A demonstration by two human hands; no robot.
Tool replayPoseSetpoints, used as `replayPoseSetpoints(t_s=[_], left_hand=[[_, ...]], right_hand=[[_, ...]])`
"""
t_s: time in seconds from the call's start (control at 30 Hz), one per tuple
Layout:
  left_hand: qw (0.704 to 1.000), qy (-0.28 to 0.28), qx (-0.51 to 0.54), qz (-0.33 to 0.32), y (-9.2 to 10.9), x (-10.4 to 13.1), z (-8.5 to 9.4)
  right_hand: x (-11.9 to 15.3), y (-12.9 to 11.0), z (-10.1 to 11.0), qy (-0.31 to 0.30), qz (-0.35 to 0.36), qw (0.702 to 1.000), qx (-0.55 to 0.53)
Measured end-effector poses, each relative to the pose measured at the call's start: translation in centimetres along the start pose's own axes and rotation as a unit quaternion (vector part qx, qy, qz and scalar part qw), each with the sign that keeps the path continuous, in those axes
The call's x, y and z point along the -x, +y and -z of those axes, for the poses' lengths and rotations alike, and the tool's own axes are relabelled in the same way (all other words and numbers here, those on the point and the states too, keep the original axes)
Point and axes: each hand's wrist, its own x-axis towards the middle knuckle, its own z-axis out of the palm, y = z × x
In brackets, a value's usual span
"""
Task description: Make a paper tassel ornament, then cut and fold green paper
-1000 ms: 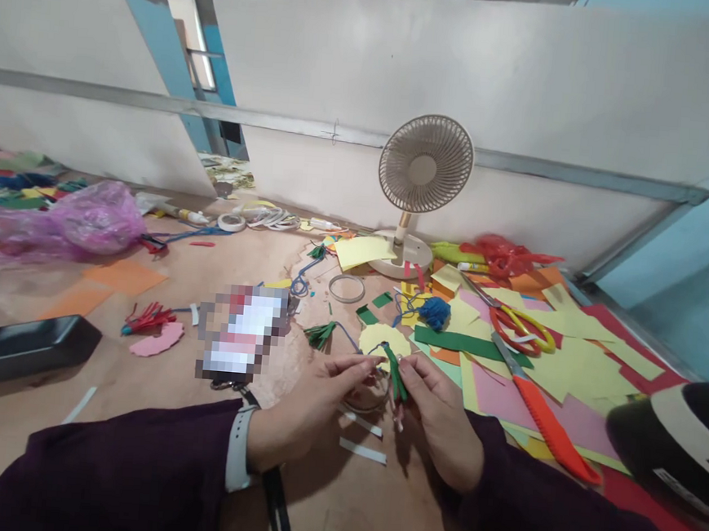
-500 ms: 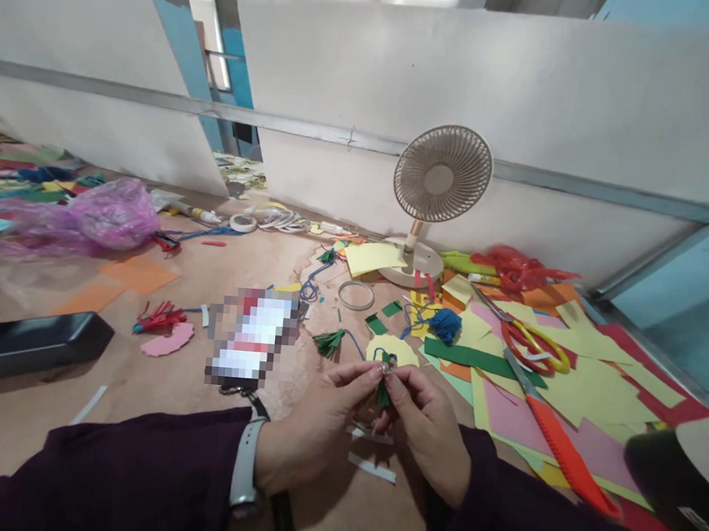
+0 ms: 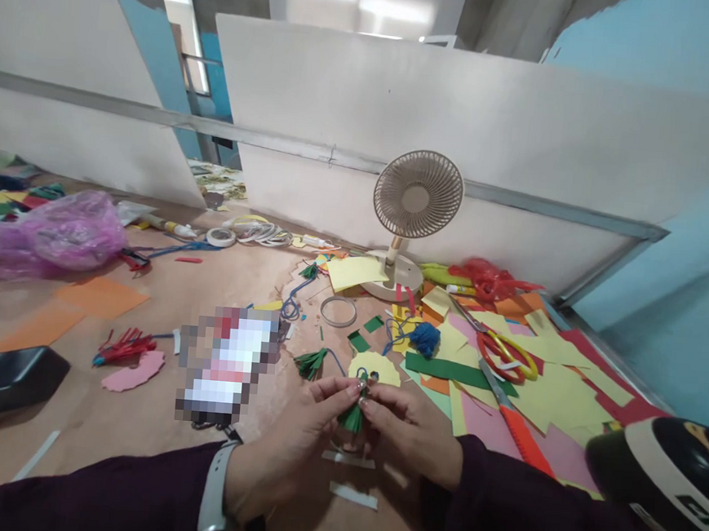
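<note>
A green paper tassel (image 3: 352,417), its narrow top pinched between the left hand (image 3: 302,425) and right hand (image 3: 415,434), fans its cut strips toward the wearer, blue cord (image 3: 362,372) looped at its upper end.

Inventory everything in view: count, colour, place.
fan: 1, beige, back
panels: 2, white, background
scissors: 1, red-yellow, right
cutter: 1, orange, right
paper sheets: many, mixed, mostly right
yarn: 1, blue, right
ring: 1, silver, centre
tape roll: 1, white, back
bags: 2, purple left, red right
case: 1, black, left
pixelated object: 1, left
black-cream object: 1, right
green tassels: 3, centre
red tassel: 1, left
scalloped papers: 2, yellow centre, pink left
table: 1, tan, below
watch: 1, white, left wrist
sleeves: 2, purple, below
hands: 2, centre
</note>
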Motion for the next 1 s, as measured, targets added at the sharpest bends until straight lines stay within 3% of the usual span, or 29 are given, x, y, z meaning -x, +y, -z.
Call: replayPoseSetpoints(t_s=[0.1, 0.13, 0.17, 0.2, 0.27, 0.37, 0.5, 0.67, 1.0], left_hand=[[1.0, 0.007, -0.017, -0.023, 0.7, -0.1, -0.2], [0.999, 0.008, -0.02, -0.038, 0.8, -0.3, -0.1], [0.999, 0.007, -0.022, -0.047, 0.9, -0.5, -0.1], [0.998, 0.006, -0.024, -0.053, 0.9, -0.7, 0.0], [0.998, 0.002, -0.033, -0.049, 0.8, -1.1, 0.2], [0.997, 0.013, -0.063, -0.037, 0.6, -1.4, 0.4], [0.995, 0.02, -0.094, -0.028, 0.7, -1.3, 0.4], [0.989, 0.018, -0.146, -0.021, 0.9, -1.3, 0.6], [0.986, 0.027, -0.16, -0.028, 0.5, -2.3, 1.7]], right_hand=[[-0.8, -2.4, 3.3, -0.09, -0.02, 0.985, 0.149], [-1.5, -3.1, 4.8, -0.091, -0.032, 0.97, 0.221], [-2.3, -3.7, 6.5, -0.039, -0.04, 0.941, 0.333], [-3.3, -4.1, 8.2, 0.064, -0.046, 0.885, 0.458], [-5.5, -4.3, 11.3, 0.165, -0.061, 0.827, 0.535], [-8.6, -3.4, 14.0, 0.248, -0.079, 0.748, 0.61], [-11.3, -1.4, 13.9, 0.267, -0.077, 0.681, 0.677], [-12.7, -0.7, 13.4, 0.246, -0.084, 0.631, 0.731], [-12.7, -1.6, 15.1, 0.142, -0.06, 0.597, 0.787]])
